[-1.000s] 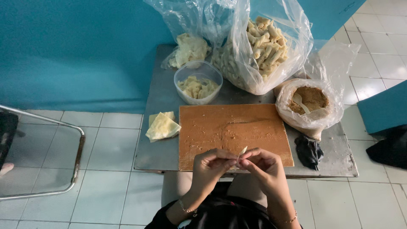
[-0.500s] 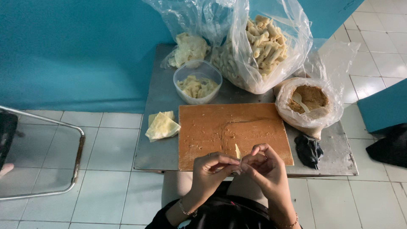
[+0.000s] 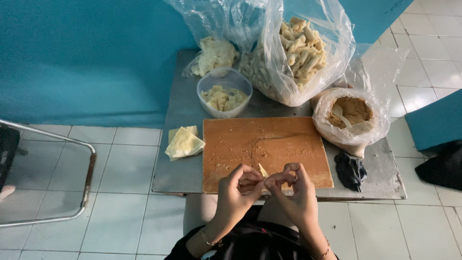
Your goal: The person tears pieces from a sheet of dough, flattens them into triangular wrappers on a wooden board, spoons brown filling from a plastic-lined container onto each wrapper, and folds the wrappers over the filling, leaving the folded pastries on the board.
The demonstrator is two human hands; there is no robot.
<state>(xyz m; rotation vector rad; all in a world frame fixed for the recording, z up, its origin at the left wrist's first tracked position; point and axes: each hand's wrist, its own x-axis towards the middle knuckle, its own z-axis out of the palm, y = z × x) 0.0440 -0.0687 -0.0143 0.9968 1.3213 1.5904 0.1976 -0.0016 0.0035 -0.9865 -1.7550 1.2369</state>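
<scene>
My left hand point(image 3: 239, 189) and my right hand point(image 3: 291, 187) meet over the near edge of a brown wooden board point(image 3: 267, 147), fingers curled together around a small pale wrapper piece point(image 3: 263, 170) whose tip sticks up between them. Most of that piece is hidden by my fingers. A stack of pale yellow wrappers point(image 3: 183, 142) lies left of the board on the metal table point(image 3: 180, 173).
A clear tub of pale pieces point(image 3: 224, 93) stands behind the board. A big clear bag of rolled pieces point(image 3: 298, 53) and another bag point(image 3: 214, 53) sit at the back. A bag-lined bowl of brown filling with a spoon point(image 3: 350, 114) and a dark cloth point(image 3: 350, 169) lie right. A metal chair frame point(image 3: 72, 180) stands left.
My hands have closed in together around the wrapper piece; less of it shows now. Nothing else on the table has moved.
</scene>
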